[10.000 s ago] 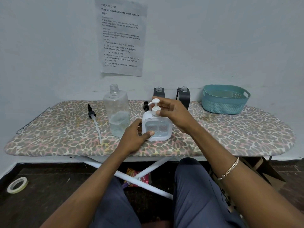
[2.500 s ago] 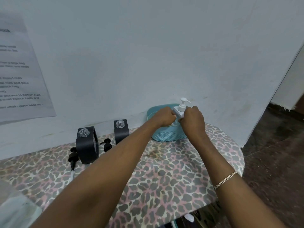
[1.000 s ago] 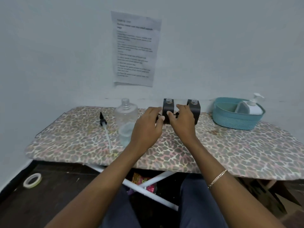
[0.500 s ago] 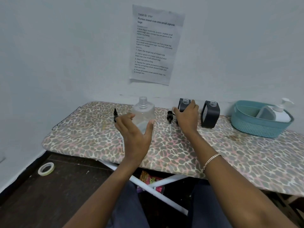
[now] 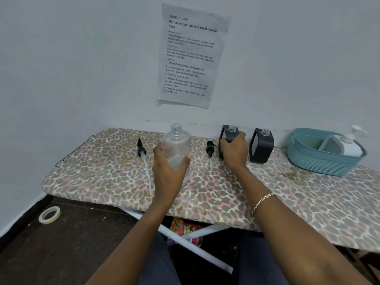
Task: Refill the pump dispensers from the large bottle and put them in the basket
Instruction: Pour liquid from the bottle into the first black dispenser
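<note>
Your left hand [image 5: 166, 167] is gripping the large bottle [image 5: 176, 140], upright on the board [image 5: 102, 161]. Your right hand [image 5: 234, 149] is grasping the left black dispenser [image 5: 230, 132]. The white dispenser [image 5: 347, 145] is sitting in the basket [image 5: 320, 163].

Paper sheet [image 5: 193, 56] on far wall [image 5: 82, 58] | heading: "TASK ID 3797" | title: "Portion mixed nuts into small ziplock bags" | steps include "1 Open the large bag of mixed nuts", "3 Seal the ziplock bag" | snack packet [image 5: 186, 229] under the board [image 5: 287, 202]: lettering too blurred to read
</note>
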